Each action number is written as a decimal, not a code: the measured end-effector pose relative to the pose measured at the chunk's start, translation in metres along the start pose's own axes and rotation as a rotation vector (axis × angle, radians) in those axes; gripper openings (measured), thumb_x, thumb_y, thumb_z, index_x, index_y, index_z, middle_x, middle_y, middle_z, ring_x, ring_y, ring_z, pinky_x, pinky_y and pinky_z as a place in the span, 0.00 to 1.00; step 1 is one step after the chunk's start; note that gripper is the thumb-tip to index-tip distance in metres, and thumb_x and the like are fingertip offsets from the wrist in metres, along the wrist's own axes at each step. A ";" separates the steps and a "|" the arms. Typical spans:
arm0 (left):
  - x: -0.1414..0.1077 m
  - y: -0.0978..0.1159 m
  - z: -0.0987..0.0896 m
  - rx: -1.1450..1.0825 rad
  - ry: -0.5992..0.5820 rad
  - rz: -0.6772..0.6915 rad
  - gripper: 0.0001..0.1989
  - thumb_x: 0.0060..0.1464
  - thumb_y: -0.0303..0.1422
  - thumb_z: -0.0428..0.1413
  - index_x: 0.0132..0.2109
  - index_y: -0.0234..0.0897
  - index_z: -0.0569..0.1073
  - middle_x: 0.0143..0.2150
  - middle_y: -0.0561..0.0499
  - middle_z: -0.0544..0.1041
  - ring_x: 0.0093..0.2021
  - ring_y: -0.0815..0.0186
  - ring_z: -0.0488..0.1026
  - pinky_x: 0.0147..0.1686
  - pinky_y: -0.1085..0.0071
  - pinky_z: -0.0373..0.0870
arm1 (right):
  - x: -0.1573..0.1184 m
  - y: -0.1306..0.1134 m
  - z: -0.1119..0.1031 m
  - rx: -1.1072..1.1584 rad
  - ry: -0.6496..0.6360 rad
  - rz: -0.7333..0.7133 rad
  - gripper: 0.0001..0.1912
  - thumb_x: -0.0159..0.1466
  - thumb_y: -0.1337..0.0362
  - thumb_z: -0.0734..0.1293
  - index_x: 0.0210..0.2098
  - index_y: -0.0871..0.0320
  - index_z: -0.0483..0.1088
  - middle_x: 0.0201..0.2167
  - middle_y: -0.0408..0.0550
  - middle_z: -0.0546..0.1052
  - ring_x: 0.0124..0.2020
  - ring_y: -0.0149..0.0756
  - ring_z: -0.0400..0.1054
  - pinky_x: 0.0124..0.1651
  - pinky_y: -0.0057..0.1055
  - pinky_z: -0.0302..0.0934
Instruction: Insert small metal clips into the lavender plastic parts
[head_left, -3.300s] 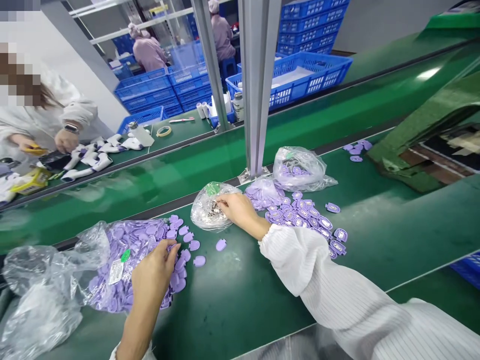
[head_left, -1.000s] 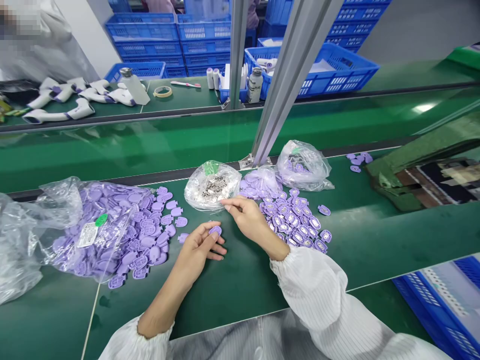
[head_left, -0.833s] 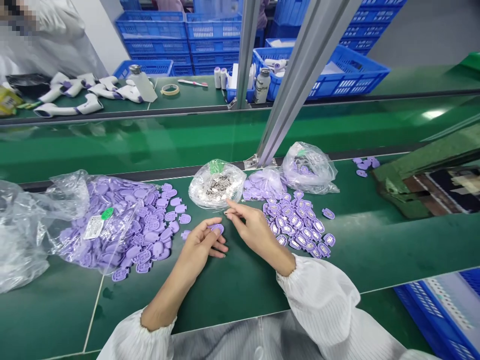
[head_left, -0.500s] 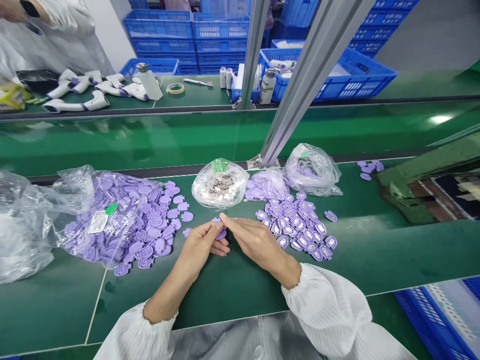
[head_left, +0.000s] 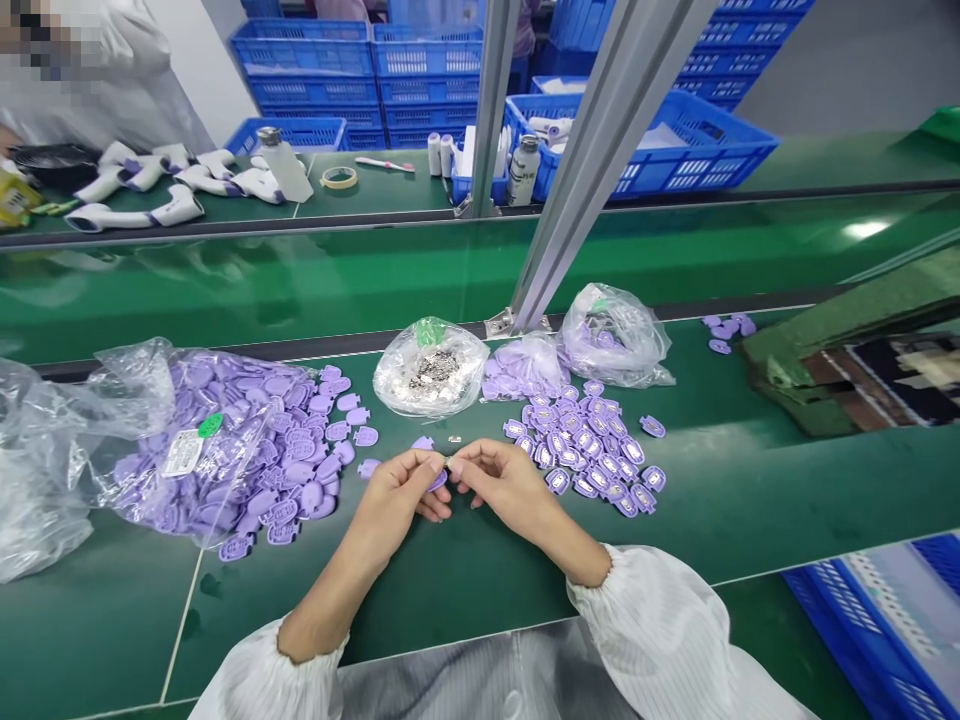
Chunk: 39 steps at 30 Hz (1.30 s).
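My left hand (head_left: 397,488) is closed, with a small purple plastic piece (head_left: 439,481) showing under its thumb and index finger. Thumb and fingertips of my right hand (head_left: 506,485) pinch close against the left thumb tip. A tiny shiny metal piece (head_left: 448,462) shows between both sets of fingertips; its shape is too small to make out. Just beyond them, another small metal piece (head_left: 455,439) lies on the green table, beside a loose purple piece (head_left: 422,443). Right of my hands is a pile of purple pieces with metal inserts (head_left: 592,440).
A clear bag (head_left: 225,450) spills plain purple pieces at left. Ahead sit a bag of metal parts (head_left: 431,370) and another plastic bag (head_left: 615,335). A metal post (head_left: 577,180) rises behind them. A green machine (head_left: 795,370) stands right; a blue crate (head_left: 847,620) is lower right.
My right hand's fingers, stretched over the left fingertips before, are now bent into a pinch. The small metal piece on the table beyond my hands has come into sight. The view has shifted slightly.
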<state>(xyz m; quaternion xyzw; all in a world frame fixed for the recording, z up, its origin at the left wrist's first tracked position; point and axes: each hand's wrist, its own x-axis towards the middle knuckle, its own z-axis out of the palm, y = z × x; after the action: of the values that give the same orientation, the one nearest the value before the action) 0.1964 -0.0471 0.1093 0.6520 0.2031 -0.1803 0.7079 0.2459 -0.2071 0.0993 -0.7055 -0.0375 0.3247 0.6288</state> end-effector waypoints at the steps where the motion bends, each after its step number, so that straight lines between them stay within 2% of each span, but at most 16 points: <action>1: 0.000 -0.001 0.000 0.006 -0.002 0.005 0.16 0.56 0.46 0.55 0.36 0.35 0.72 0.26 0.53 0.74 0.24 0.70 0.74 0.26 0.76 0.69 | 0.001 -0.001 0.000 0.009 -0.010 0.016 0.14 0.59 0.54 0.67 0.34 0.60 0.72 0.28 0.46 0.75 0.27 0.27 0.69 0.24 0.21 0.64; 5: 0.002 -0.004 0.000 0.039 -0.023 0.025 0.17 0.56 0.47 0.55 0.35 0.35 0.73 0.27 0.53 0.74 0.23 0.71 0.73 0.24 0.77 0.68 | 0.003 -0.005 -0.002 0.062 -0.030 0.077 0.13 0.57 0.55 0.67 0.33 0.60 0.70 0.26 0.44 0.73 0.27 0.27 0.67 0.20 0.18 0.59; 9: 0.002 -0.005 -0.001 0.062 -0.040 0.033 0.18 0.56 0.47 0.55 0.37 0.35 0.73 0.28 0.53 0.74 0.22 0.72 0.72 0.22 0.77 0.68 | 0.004 -0.007 -0.006 0.103 -0.078 0.135 0.11 0.56 0.58 0.67 0.32 0.60 0.69 0.26 0.44 0.73 0.27 0.26 0.67 0.20 0.17 0.58; 12: 0.002 -0.002 -0.003 0.031 -0.023 0.004 0.19 0.56 0.48 0.54 0.41 0.35 0.74 0.31 0.52 0.76 0.22 0.71 0.73 0.23 0.75 0.70 | 0.003 -0.008 -0.007 0.119 -0.092 0.120 0.11 0.57 0.57 0.67 0.31 0.61 0.69 0.25 0.44 0.73 0.26 0.24 0.66 0.21 0.17 0.59; 15: -0.001 0.002 -0.008 -0.048 -0.038 -0.062 0.22 0.56 0.45 0.56 0.52 0.37 0.72 0.38 0.48 0.79 0.33 0.65 0.79 0.35 0.71 0.75 | 0.001 -0.008 -0.006 0.091 -0.088 0.114 0.11 0.57 0.57 0.67 0.31 0.60 0.70 0.23 0.43 0.71 0.24 0.24 0.65 0.22 0.18 0.59; 18: -0.003 0.003 -0.013 -0.085 -0.116 -0.089 0.27 0.54 0.40 0.59 0.60 0.39 0.68 0.48 0.46 0.79 0.48 0.61 0.77 0.50 0.67 0.73 | 0.001 -0.009 -0.004 0.031 -0.078 0.122 0.11 0.58 0.57 0.67 0.31 0.60 0.70 0.21 0.42 0.70 0.23 0.24 0.64 0.22 0.18 0.58; 20: -0.003 0.002 -0.014 -0.078 -0.129 -0.089 0.27 0.54 0.39 0.59 0.60 0.39 0.68 0.51 0.46 0.78 0.50 0.61 0.76 0.53 0.66 0.71 | 0.001 -0.009 -0.003 -0.001 -0.077 0.124 0.11 0.58 0.57 0.67 0.31 0.59 0.70 0.21 0.42 0.70 0.23 0.24 0.64 0.22 0.18 0.58; 26: 0.001 -0.004 -0.014 -0.034 -0.115 -0.095 0.25 0.56 0.39 0.58 0.59 0.39 0.70 0.48 0.47 0.80 0.50 0.61 0.76 0.54 0.65 0.71 | 0.002 -0.005 0.000 -0.071 -0.067 0.107 0.09 0.59 0.59 0.66 0.30 0.59 0.71 0.19 0.41 0.69 0.21 0.23 0.63 0.23 0.19 0.57; 30: 0.001 -0.004 -0.013 -0.015 -0.130 -0.092 0.25 0.57 0.38 0.57 0.60 0.37 0.69 0.49 0.47 0.79 0.49 0.61 0.77 0.54 0.64 0.70 | 0.003 0.001 0.001 -0.107 -0.073 0.063 0.11 0.60 0.57 0.65 0.30 0.59 0.71 0.21 0.42 0.70 0.23 0.24 0.64 0.24 0.19 0.57; 39: 0.001 -0.006 -0.008 -0.037 -0.103 -0.071 0.23 0.55 0.38 0.59 0.57 0.38 0.72 0.51 0.47 0.79 0.47 0.63 0.78 0.52 0.66 0.72 | -0.002 -0.002 0.004 -0.232 -0.028 0.006 0.07 0.59 0.62 0.63 0.28 0.59 0.68 0.23 0.41 0.70 0.23 0.23 0.61 0.24 0.19 0.55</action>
<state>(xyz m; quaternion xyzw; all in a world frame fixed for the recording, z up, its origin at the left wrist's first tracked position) 0.1940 -0.0396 0.1032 0.6211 0.1925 -0.2349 0.7225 0.2424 -0.2041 0.1018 -0.7690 -0.0812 0.3299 0.5415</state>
